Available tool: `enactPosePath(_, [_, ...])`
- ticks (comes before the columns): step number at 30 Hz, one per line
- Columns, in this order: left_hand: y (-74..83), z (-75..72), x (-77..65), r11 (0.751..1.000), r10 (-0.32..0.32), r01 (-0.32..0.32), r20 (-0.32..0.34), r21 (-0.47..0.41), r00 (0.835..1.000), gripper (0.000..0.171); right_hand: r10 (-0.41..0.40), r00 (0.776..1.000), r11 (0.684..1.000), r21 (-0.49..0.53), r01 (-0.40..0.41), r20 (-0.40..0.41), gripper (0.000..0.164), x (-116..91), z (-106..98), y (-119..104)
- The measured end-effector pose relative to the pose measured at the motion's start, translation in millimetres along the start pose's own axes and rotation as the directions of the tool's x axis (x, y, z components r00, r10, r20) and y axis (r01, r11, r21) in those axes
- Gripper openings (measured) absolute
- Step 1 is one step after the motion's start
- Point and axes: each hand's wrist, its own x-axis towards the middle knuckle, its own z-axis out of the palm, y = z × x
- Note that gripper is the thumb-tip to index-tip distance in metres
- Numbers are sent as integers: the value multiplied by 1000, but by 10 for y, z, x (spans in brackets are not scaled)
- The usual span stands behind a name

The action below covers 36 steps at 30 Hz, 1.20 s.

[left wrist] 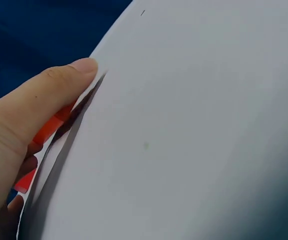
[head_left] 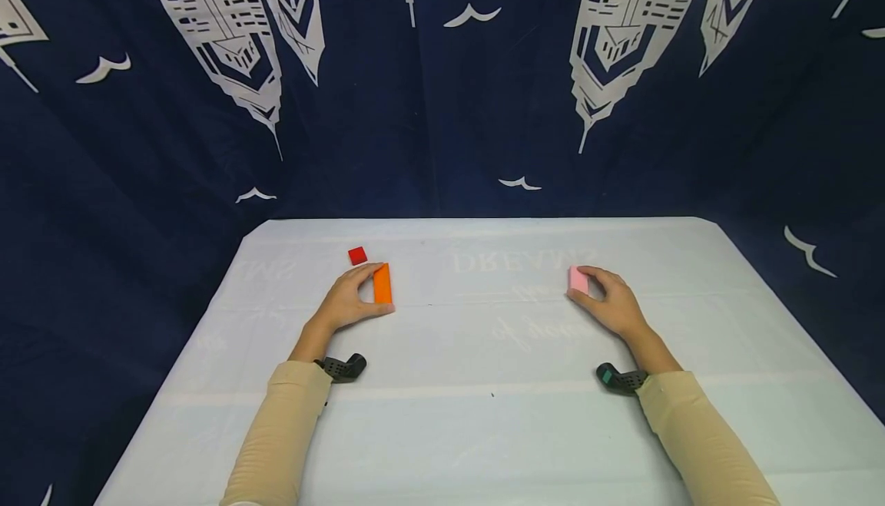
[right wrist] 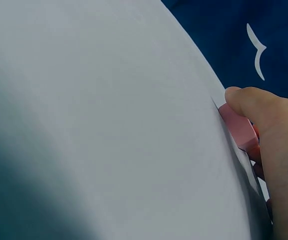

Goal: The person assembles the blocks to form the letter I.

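Got an orange block (head_left: 383, 284) on the left of the white worktop (head_left: 442, 429) — left hand (head_left: 346, 302) pinches it end to end, fingers (head_left: 364, 269) fairly wide. Right hand (head_left: 614, 306) grips a pink block (head_left: 578, 279) over right, fingers less spread. Little red block (head_left: 357, 256) sits just past the left hand — navy curtain (head_left: 429, 122) behind.

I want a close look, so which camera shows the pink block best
The right wrist view: the pink block appears largest there, though the right hand partly covers it. The head view shows it much smaller, pinched in that hand. The left wrist view doesn't show it.
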Motion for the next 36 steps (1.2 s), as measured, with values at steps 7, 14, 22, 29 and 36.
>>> enactPosePath(7, [79, -2, 22, 1000, 29, -29, -7, -13, 1000, 88, -7, 1000, 1000, -2, 7, -5, 58, -1, 1, -9])
enactPosePath(14, [155, 17, 80, 999, 40, -40, -3, 2, 999, 88, 0, 1000, 1000, -7, 0, 0, 59, 1, 3, -23])
enactPosePath(22, [227, 65, 124, 998, 61, -61, -4, 1, 998, 88, 4, 1000, 1000, -8, -4, 4, 60, 1, 3, -27])
enactPosePath(29, [309, 121, 170, 997, 77, -77, -11, 5, 997, 87, 3, 1000, 1000, -9, -3, 2, 60, -3, 5, -36])
enactPosePath(36, [392, 195, 222, 996, 93, -93, -6, 14, 996, 88, 2, 1000, 1000, -7, -2, -5, 59, -1, 11, -20])
